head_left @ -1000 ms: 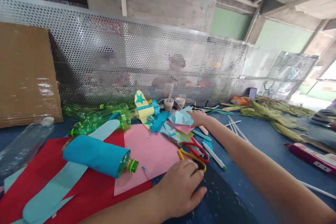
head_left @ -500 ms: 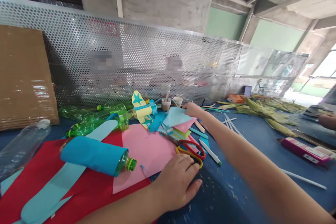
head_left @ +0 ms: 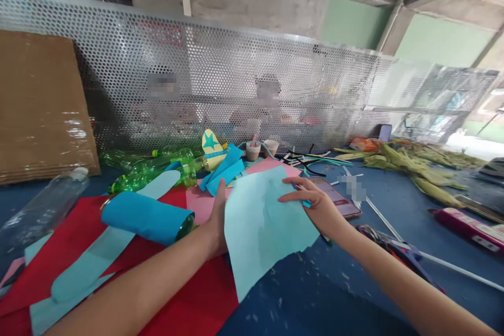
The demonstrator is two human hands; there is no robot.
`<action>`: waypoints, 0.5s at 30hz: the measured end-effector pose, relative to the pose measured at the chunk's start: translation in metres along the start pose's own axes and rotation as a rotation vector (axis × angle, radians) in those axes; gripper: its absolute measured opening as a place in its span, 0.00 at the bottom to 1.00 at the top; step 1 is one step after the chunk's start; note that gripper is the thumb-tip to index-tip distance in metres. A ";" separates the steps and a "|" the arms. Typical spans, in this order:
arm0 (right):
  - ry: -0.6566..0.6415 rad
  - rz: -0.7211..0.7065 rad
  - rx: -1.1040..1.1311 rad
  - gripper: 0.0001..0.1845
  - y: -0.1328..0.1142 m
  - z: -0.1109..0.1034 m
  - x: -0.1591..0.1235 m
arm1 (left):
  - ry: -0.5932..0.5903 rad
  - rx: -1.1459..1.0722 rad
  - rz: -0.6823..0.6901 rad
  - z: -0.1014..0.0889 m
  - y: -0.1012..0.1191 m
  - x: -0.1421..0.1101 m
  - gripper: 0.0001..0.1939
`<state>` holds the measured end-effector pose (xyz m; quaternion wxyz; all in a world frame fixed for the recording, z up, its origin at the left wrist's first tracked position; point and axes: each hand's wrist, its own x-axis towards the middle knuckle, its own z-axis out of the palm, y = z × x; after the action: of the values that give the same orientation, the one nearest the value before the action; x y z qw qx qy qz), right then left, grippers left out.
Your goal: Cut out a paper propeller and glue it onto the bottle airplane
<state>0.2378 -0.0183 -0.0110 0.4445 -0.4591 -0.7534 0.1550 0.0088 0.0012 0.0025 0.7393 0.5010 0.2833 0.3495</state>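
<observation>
A light blue paper sheet (head_left: 263,220), with an uneven lower edge, is raised and tilted toward me between both hands. My left hand (head_left: 217,218) grips its left edge, thumb upright in front and the other fingers hidden behind. At the upper right edge, my right hand (head_left: 315,203) holds the sheet with some fingers spread over its front; its thumb is hidden. Left of the sheet lies a bottle wrapped in blue paper (head_left: 144,215), on a light blue strip (head_left: 94,262) and red paper (head_left: 192,294). Bright blue folded paper (head_left: 224,170) rests just beyond my left thumb.
Green bottles (head_left: 153,173) and a clear bottle (head_left: 43,205) lie at left, near a cardboard sheet (head_left: 43,105). Two cups (head_left: 253,150) stand before the perforated metal panel (head_left: 228,73). At right are a phone (head_left: 334,197), corn husks (head_left: 409,168) and a magenta object (head_left: 468,226).
My right hand has come back from the paper pile with the light blue sheet. My left hand has left the scissors and taken the sheet's left edge. The scissors are now out of sight.
</observation>
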 end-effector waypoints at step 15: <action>-0.216 0.156 0.157 0.08 0.018 -0.022 -0.012 | 0.473 0.093 -0.204 0.001 0.010 -0.059 0.14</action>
<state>0.2680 -0.0222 -0.0168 0.3823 -0.4606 -0.7444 0.2959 -0.0275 -0.0443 0.0162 0.6602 0.4075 0.5132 0.3671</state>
